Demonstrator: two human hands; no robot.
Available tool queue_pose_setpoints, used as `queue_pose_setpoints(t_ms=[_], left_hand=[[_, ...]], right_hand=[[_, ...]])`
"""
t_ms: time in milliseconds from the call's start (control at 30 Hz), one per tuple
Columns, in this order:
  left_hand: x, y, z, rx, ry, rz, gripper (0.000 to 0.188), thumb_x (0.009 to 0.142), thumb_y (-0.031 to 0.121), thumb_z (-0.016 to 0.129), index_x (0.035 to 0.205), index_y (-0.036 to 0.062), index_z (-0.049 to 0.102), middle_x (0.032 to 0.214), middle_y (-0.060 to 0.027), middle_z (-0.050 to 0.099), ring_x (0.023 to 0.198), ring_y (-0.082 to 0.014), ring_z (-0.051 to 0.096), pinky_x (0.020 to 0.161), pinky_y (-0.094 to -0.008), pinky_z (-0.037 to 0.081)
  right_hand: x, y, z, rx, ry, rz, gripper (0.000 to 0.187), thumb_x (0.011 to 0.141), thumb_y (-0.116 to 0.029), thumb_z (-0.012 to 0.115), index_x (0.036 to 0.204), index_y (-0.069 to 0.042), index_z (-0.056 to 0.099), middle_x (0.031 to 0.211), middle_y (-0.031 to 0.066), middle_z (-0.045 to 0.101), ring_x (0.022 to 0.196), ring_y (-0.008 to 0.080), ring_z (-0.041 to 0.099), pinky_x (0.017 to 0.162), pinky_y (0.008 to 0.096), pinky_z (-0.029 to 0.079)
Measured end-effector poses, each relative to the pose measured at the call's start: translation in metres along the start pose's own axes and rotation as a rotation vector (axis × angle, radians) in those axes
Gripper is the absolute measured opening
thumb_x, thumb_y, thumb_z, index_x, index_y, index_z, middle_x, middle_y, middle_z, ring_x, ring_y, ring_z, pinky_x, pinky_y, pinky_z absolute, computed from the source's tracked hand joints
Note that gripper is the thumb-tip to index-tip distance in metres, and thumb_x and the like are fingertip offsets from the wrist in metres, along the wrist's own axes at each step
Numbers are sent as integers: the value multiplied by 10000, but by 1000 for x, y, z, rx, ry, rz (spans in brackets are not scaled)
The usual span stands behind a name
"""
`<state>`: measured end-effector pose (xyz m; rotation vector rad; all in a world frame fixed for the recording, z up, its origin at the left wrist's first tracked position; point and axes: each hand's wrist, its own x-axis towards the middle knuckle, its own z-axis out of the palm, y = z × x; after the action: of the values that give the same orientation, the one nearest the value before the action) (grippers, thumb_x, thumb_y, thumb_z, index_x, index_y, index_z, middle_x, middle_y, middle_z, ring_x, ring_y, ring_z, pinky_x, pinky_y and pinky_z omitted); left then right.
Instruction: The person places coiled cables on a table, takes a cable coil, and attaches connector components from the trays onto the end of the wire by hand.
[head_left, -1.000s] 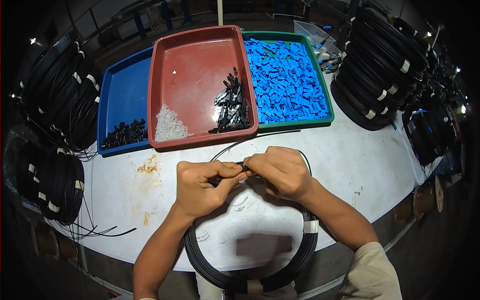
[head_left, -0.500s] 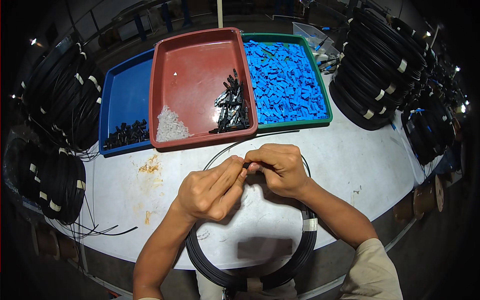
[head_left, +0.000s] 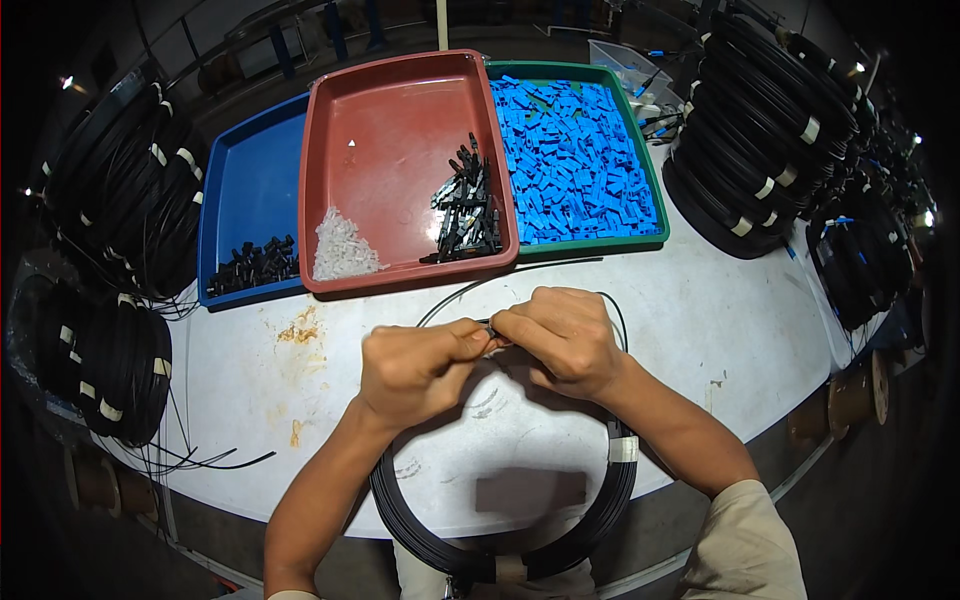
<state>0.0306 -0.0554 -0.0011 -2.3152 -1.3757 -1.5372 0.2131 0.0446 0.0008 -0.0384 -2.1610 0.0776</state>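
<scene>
My left hand (head_left: 418, 370) and my right hand (head_left: 568, 340) meet above the far side of a coil of black cable (head_left: 590, 535). Both are closed, fingertips pinching a small black piece (head_left: 491, 331) between them. Fingers cover most of that piece, so its exact kind does not show. The coil lies at the table's near edge, bound with pale tape (head_left: 623, 449) on its right side. A loose cable end (head_left: 560, 262) runs out beyond my hands toward the trays.
Across the back stand a blue tray (head_left: 245, 190) with black parts, a red tray (head_left: 390, 120) with clear and black pieces, and a green tray (head_left: 648, 165) full of blue connectors. Stacked black cable coils (head_left: 765, 130) rise at right, more coils (head_left: 120, 190) at left.
My left hand has turned and its fingers have curled in, now pinching with the thumb on top. The right hand has shifted slightly right, its fingers still closed at the small black piece.
</scene>
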Motion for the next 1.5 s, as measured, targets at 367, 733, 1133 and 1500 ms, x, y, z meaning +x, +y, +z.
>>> queue_pose_setpoints(t_ms=[367, 733, 1133, 1500], left_hand=[[9, 1, -2, 461, 34, 556, 48, 727, -37, 700, 711, -31, 655, 863, -183, 717, 754, -233, 726, 573, -282, 582], [-2, -10, 2, -82, 91, -126, 316, 761, 42, 829, 1056, 13, 721, 844, -61, 767, 688, -145, 748, 572, -237, 562], [-8, -15, 2, -209, 23, -175, 881, 740, -106, 807, 1461, -29, 307, 1496, -217, 429, 963, -287, 736, 813, -293, 630], [9, -2, -14, -98, 93, -220, 835, 745, 213, 887, 1422, 33, 433, 1160, -203, 716, 1154, -298, 673, 1003, -356, 507]], right_hand=[[-3, 0, 5, 231, -27, 284, 199, 722, 12, 725, 913, -33, 696, 682, 93, 632, 594, 270, 611, 555, 380, 488], [-3, 1, 2, 195, -41, 227, 334, 757, 17, 749, 1070, 5, 633, 831, 135, 660, 704, 288, 641, 638, 380, 517], [-7, -4, 7, 316, 68, 370, 452, 777, 147, 666, 1205, 57, 551, 1158, 154, 674, 893, 241, 757, 728, 304, 611], [-5, 2, 2, 247, -45, 435, 355, 804, 47, 695, 1140, 17, 584, 1036, 181, 683, 880, 324, 714, 756, 390, 563]])
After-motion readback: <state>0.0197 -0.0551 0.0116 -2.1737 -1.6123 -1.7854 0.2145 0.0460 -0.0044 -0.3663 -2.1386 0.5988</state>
